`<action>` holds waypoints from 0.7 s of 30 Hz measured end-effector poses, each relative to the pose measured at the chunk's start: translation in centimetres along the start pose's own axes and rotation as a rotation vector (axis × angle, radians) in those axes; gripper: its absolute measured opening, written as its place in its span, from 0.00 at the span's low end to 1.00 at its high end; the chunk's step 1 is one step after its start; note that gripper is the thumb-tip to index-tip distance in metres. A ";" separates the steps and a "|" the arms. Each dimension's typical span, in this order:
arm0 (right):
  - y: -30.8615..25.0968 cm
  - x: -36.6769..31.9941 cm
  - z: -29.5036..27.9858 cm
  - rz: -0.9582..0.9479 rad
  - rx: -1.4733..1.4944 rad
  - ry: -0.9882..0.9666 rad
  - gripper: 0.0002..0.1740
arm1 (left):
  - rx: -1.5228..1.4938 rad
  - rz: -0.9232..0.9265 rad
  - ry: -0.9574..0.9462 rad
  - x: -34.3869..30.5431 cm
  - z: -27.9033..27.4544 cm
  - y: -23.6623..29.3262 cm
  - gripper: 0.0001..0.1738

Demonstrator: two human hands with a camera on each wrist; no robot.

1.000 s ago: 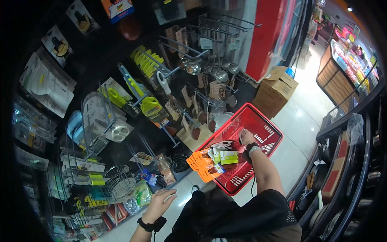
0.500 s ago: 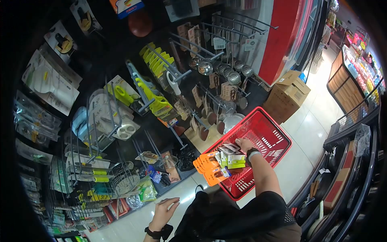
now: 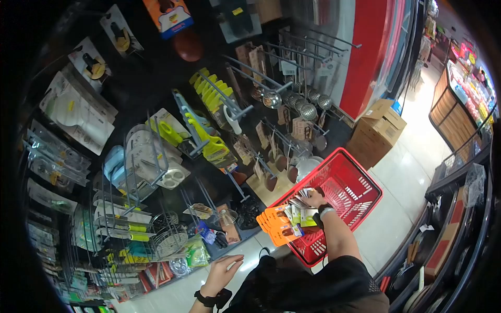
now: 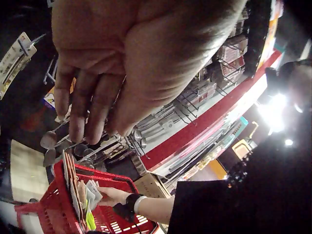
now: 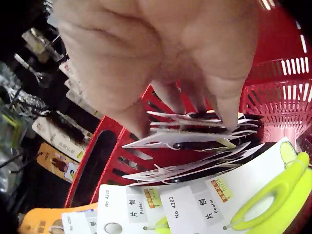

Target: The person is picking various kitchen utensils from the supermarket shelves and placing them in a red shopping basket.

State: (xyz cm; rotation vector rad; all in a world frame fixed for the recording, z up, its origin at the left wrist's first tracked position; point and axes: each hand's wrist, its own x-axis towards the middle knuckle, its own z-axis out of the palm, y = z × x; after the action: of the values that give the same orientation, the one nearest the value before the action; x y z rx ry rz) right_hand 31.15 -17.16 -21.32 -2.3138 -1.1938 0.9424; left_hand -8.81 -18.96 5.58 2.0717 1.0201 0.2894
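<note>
Head view: R hand [image 3: 314, 199] busy in red basket [image 3: 334, 172], L hand [image 3: 222, 271] free

R hand grips a few white carded packs [image 5: 195, 138], thumb on one side & fingers on the other per R wrist cam. Packs are inside the basket, roughly on edge, next to "No 4203" peeler cards [image 5: 195, 214] w/ lime-green handles; orange carded packs [image 3: 275, 221] poke out over the rim. L hand is apart from basket, fingers loosely extended, holding nothing.

Step in hand, prob.: arranging carded goods in the basket; can't tell from the pics if this stack is being set down or picked out. If setting down, next move calls for squaring the stack vs. its neighbours, then easing fingers off w/o snagging peeler cards. L hand's avail. to steady the basket, if req'd.
</note>
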 end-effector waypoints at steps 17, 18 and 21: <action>0.2 -4.2 2.4 0.096 0.432 0.226 0.35 | -0.238 0.198 0.445 3.4 -15.5 6.9 0.11; 0.4 -3.5 2.4 0.038 0.470 0.240 0.34 | -0.116 0.340 0.561 3.6 -17.3 7.6 0.11; 4.4 -0.2 4.6 -0.111 0.840 0.215 0.34 | -0.101 0.500 0.797 4.1 -22.3 8.9 0.17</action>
State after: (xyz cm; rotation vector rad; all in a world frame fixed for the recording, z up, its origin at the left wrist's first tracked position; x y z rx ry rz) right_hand 30.32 -19.79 -27.11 -1.6020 -0.6417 0.8935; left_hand -12.33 -6.71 26.33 2.1171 0.8558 1.4746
